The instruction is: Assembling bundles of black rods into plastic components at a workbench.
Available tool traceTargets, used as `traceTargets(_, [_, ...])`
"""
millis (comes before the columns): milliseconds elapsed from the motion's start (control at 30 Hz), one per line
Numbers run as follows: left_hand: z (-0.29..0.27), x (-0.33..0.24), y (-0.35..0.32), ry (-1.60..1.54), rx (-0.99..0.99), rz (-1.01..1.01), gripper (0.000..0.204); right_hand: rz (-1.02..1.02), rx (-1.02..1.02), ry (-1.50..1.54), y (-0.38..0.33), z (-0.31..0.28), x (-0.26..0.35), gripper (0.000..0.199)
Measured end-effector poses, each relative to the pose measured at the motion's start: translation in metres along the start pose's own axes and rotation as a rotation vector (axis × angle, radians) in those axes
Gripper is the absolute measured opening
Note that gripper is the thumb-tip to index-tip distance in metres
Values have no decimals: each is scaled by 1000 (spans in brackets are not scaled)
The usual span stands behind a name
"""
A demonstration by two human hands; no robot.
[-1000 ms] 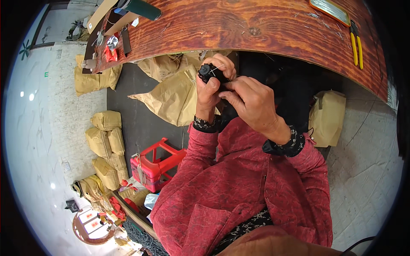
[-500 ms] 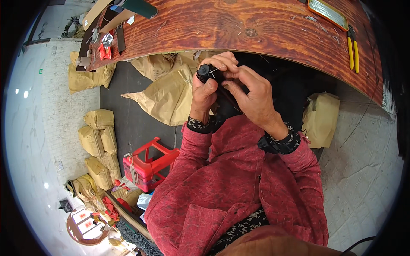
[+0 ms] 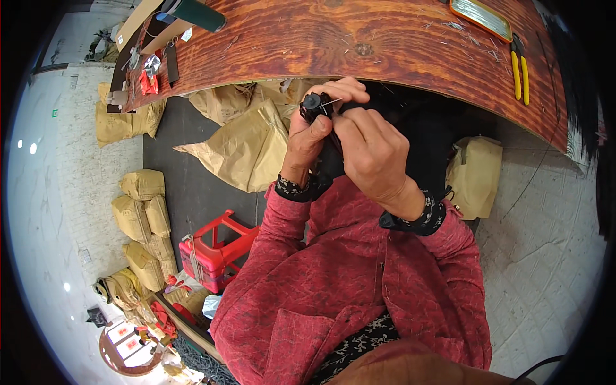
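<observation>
We note, nearest the camera, both forearms in red patterned sleeves w/ dark printed cuffs, rising from the lower edge. Left hand (image 3: 307,142) is clamped around a small black cylindrical part (image 3: 314,104), thumb pressed along its side; the part sits at the top of that fist, just below the table edge. Right hand (image 3: 371,151) lies against the left, fingers curled together over the part's right side; a thin pale wire (image 3: 331,101) runs from the part's top toward the right fingers, though whether they pinch it we cannot tell.

Below and left of the hands: a red plastic crate (image 3: 217,251) on the dark floor mat, tan paper sacks (image 3: 247,149) spread beside it, further filled sacks stacked at left.

Beyond the hands: curved reddish wood-grain table (image 3: 385,45). On it, far right, yellow-handled pliers (image 3: 518,70); top right, an orange-rimmed tray (image 3: 481,17); top left, a dark green cylinder (image 3: 197,13) and small metal and red oddments approx. at the left end.
</observation>
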State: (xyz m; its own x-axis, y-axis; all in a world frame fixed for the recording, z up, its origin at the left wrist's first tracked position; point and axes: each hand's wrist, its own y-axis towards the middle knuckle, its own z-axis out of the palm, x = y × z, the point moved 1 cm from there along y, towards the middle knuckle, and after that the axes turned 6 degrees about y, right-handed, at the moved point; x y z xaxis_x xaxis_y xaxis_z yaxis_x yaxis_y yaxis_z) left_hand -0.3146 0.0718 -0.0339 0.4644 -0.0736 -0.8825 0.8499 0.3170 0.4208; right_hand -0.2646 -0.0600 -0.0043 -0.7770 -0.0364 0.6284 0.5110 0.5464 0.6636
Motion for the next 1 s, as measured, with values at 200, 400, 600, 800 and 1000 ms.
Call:
traceTargets(200, [-1, 6, 5, -51, 41, -30, 40, 81, 55, 199, -9, -9, -10, 16])
traceTargets(400, [6, 8, 9, -55, 92, -48, 36, 319, 156, 550, -12, -37, -27, 21])
traceTargets(600, [10, 9, 8, -162, 131, -161, 30, 226, 1, 375, 20, -55, -22, 21])
traceTargets(800, [14, 8, 8, 4, 62, -209, 29, 195, 64, 309, 15, -56, -25, 18])
traceTargets(1000, [22, 15, 13, 72, 68, -213, 27, 495, 91, 573, 10, -54, -33, 10])
